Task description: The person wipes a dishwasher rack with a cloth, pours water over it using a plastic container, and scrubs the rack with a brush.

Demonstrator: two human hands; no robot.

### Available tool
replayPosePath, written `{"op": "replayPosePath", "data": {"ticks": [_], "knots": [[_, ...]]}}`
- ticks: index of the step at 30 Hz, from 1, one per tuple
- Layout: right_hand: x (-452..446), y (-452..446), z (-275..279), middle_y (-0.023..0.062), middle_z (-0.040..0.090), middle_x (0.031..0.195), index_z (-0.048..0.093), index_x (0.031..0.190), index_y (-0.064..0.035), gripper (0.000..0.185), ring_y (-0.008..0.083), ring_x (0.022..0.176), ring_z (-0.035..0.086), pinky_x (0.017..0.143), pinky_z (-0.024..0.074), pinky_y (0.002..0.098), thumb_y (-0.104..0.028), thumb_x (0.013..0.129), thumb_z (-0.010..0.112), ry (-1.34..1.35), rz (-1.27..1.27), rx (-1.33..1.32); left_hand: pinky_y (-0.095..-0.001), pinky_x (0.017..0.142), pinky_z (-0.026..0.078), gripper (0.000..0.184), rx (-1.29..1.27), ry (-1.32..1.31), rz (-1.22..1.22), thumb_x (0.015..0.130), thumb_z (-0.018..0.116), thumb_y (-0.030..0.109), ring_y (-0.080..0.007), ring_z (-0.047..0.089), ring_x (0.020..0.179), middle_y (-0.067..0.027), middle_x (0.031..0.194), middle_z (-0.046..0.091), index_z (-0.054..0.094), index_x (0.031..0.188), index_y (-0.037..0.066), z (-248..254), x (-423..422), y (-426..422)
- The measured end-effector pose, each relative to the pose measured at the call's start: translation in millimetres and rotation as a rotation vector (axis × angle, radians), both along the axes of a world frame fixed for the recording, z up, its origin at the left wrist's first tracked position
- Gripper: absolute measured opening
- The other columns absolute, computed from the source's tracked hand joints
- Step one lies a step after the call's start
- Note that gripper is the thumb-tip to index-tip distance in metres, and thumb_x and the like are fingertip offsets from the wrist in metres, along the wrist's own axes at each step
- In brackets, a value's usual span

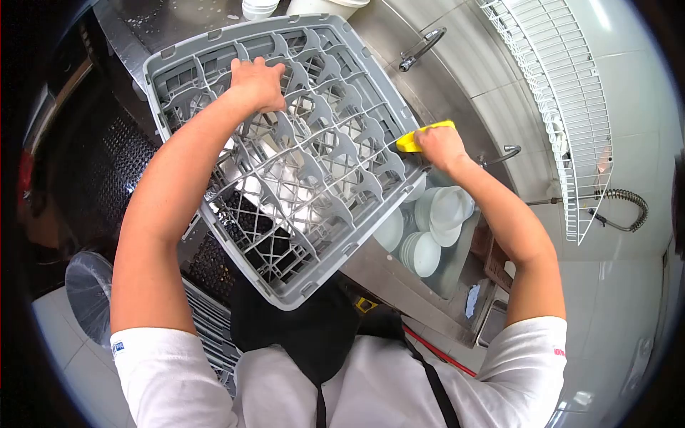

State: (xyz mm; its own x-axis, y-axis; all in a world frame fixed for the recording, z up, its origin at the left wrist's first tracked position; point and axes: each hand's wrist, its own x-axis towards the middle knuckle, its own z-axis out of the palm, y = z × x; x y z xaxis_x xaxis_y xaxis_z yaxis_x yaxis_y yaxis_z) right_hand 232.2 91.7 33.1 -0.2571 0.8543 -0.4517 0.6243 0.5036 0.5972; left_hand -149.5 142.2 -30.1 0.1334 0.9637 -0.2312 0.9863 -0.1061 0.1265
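A large grey plastic rack (pixel 316 167) with a grid of compartments is held tilted above the counter and the sink. My left hand (pixel 258 84) reaches over the rack, its fingers on the dividers near the upper left side. In my right hand (pixel 440 146) is a yellow cloth or sponge (pixel 426 135), pressed against the rack's right rim. Below the rack's lower right side, stacks of white bowls (pixel 421 254) and plates (pixel 448 207) sit in the sink. What lies under much of the rack is hidden.
Two faucets, one (pixel 422 48) at the top and one (pixel 503 154) beside my right forearm, stand along the sink. A white wire shelf (pixel 571 107) hangs on the right wall. White bowls (pixel 259 8) are at the top. A clear-lined bin (pixel 89 296) stands at left.
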Motion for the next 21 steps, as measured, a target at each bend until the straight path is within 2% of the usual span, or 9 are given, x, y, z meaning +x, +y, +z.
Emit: {"op": "replayPosePath", "data": {"ticks": [4,7,8,11,12,15,16,19,21], "knots": [[-6,2,12,0.0107,0.077,0.092,0.075,0.095,-0.0117,0.013,0.0277,0.088,0.076,0.073,0.0597,0.0409,-0.019,0.085,0.070,-0.188,-0.005,-0.220,-0.0491,0.102,0.038,0.076,-0.014,0.001,-0.002,0.064,0.080,0.036,-0.0383,0.061,0.116,-0.0163,0.127,0.059,0.059,0.136,0.025,-2,-2,-1],[-2,6,6,0.0088,0.077,0.096,0.077,0.102,-0.0122,0.024,0.0268,0.093,0.076,0.079,0.0602,0.0400,-0.023,0.080,0.079,-0.001,0.029,0.003,-0.0498,0.101,0.038,0.074,-0.018,0.007,-0.011,0.065,0.080,0.038,-0.0382,0.061,0.116,-0.0163,0.127,0.059,0.060,0.135,0.026,0,1,1],[2,3,5,0.0085,0.077,0.095,0.078,0.099,-0.0123,0.021,0.0267,0.093,0.076,0.079,0.0602,0.0394,-0.022,0.081,0.077,0.046,-0.067,0.007,-0.0501,0.101,0.038,0.074,-0.020,0.010,-0.015,0.065,0.080,0.039,-0.0383,0.061,0.116,-0.0162,0.126,0.059,0.061,0.134,0.026,-2,-1,4],[3,7,7,0.0102,0.077,0.093,0.075,0.093,-0.0123,0.013,0.0279,0.089,0.076,0.076,0.0598,0.0406,-0.020,0.085,0.071,-0.140,-0.032,-0.215,-0.0510,0.100,0.038,0.072,-0.033,0.009,-0.028,0.065,0.081,0.043,-0.0384,0.061,0.115,-0.0158,0.125,0.059,0.061,0.133,0.026,-7,-6,3],[-11,8,14,0.0107,0.077,0.095,0.075,0.095,-0.0123,0.015,0.0284,0.091,0.075,0.077,0.0598,0.0409,-0.022,0.084,0.073,-0.169,0.005,-0.201,-0.0512,0.100,0.038,0.072,-0.030,0.005,-0.041,0.065,0.081,0.044,-0.0384,0.061,0.115,-0.0156,0.125,0.060,0.062,0.132,0.026,-5,-4,5],[-4,4,0,0.0091,0.077,0.096,0.078,0.097,-0.0127,0.022,0.0273,0.094,0.075,0.080,0.0600,0.0399,-0.025,0.079,0.079,0.051,0.001,0.050,-0.0509,0.099,0.038,0.071,-0.033,0.001,-0.018,0.065,0.081,0.046,-0.0380,0.061,0.115,-0.0154,0.123,0.060,0.062,0.131,0.027,-7,-6,5],[1,0,5,0.0090,0.077,0.095,0.078,0.096,-0.0122,0.021,0.0273,0.092,0.076,0.078,0.0601,0.0399,-0.025,0.079,0.079,0.025,-0.091,-0.028,-0.0509,0.099,0.039,0.070,-0.028,0.007,-0.016,0.065,0.081,0.045,-0.0379,0.062,0.114,-0.0157,0.123,0.060,0.063,0.130,0.029,-8,-6,6],[-6,7,15,0.0098,0.077,0.093,0.077,0.095,-0.0125,0.020,0.0289,0.088,0.076,0.075,0.0599,0.0417,-0.025,0.079,0.079,-0.149,-0.042,-0.212,-0.0511,0.099,0.039,0.069,0.007,0.017,-0.032,0.065,0.081,0.045,-0.0377,0.063,0.113,-0.0155,0.123,0.060,0.063,0.130,0.029,-8,-4,3],[5,5,-2,0.0109,0.077,0.093,0.077,0.096,-0.0122,0.029,0.0302,0.089,0.075,0.077,0.0602,0.0425,-0.029,0.073,0.085,-0.033,-0.041,-0.051,-0.0513,0.099,0.039,0.069,0.011,-0.001,-0.021,0.065,0.081,0.045,-0.0377,0.063,0.112,-0.0154,0.123,0.060,0.063,0.130,0.028,-6,-6,1]]}}
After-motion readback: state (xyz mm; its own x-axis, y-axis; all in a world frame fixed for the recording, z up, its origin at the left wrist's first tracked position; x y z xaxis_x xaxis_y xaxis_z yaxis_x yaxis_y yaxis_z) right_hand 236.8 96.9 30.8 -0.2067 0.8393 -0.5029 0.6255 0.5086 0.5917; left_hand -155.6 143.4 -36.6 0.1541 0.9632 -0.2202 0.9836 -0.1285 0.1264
